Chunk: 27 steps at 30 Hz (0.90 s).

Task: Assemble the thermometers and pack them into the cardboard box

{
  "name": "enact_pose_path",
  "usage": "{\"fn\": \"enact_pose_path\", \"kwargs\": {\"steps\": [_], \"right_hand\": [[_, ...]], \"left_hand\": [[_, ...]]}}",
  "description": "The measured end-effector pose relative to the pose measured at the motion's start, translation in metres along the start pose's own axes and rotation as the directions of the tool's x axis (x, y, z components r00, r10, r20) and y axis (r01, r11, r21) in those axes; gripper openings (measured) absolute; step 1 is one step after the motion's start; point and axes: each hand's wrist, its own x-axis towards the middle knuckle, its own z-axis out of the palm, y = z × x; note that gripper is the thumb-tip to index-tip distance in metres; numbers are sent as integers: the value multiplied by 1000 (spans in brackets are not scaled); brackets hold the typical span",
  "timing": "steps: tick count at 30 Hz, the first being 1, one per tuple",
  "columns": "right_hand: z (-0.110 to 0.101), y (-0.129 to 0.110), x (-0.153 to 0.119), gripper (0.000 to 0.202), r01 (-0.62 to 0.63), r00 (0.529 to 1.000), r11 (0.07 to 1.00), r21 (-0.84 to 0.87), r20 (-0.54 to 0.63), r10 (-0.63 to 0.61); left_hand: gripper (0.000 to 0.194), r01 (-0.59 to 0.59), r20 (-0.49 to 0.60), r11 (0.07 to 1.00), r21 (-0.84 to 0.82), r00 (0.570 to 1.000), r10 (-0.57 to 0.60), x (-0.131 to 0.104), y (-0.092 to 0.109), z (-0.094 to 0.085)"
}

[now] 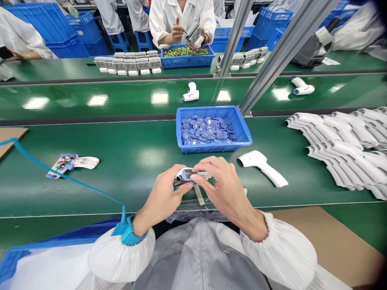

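Near the front edge of the green table, my left hand holds a white device half with a blue-framed screen piece and small wires showing. My right hand pinches the right side of the screen piece with thumb and fingers. A translucent strip lies just below the device. To the right of my hands rests an empty white shell. Behind them stands a blue bin of small blue parts. At the left lies an open device half with wires.
Stacked white shells cover the right side. A blue cord runs from my left wristband. A grey metal post rises behind the bin. White devices sit on the middle belt. Across it, a person handles parts.
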Motion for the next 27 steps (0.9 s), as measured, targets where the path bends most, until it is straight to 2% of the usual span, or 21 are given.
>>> {"fn": "enact_pose_path", "kwargs": {"steps": [3,5,7,9,12,15,18,21,23,25,27], "right_hand": [[-3,-8,5,22,34,999,999,-25,-1,-35],[-10,-2,4,24,14,998,999,-29,-53,-16],[-13,15,-1,26,-107,992,993,-50,-79,103],[-9,41,-9,30,-251,967,954,-162,-75,242],[4,75,-25,25,-321,947,887,-330,-104,304],[1,87,-35,36,-305,951,909,-284,-130,279],[-23,93,-36,38,-310,947,911,-273,-174,270],[-50,117,-38,51,-457,887,766,-452,-292,357],[-58,141,-40,62,-523,849,657,-543,-270,453],[-59,163,-43,64,-529,830,628,-571,-195,522],[-58,178,-47,60,-530,824,626,-572,-175,539]], "left_hand": [[12,-8,22,999,37,1000,8,1,-1,2],[14,71,-2,997,-3,997,-71,2,-7,3],[22,184,-28,977,-104,982,-188,4,-15,4],[34,271,-16,938,-217,959,-281,5,-21,5],[38,333,53,875,-351,940,-336,7,-26,4],[37,379,133,815,-438,924,-358,11,-26,-2],[34,424,197,761,-492,905,-377,16,-28,-11],[36,411,232,732,-543,911,-340,18,-30,-17],[40,393,243,721,-571,919,-309,18,-32,-18],[41,376,233,721,-583,927,-295,17,-33,-17],[41,355,203,741,-570,935,-291,18,-33,-16]]}}
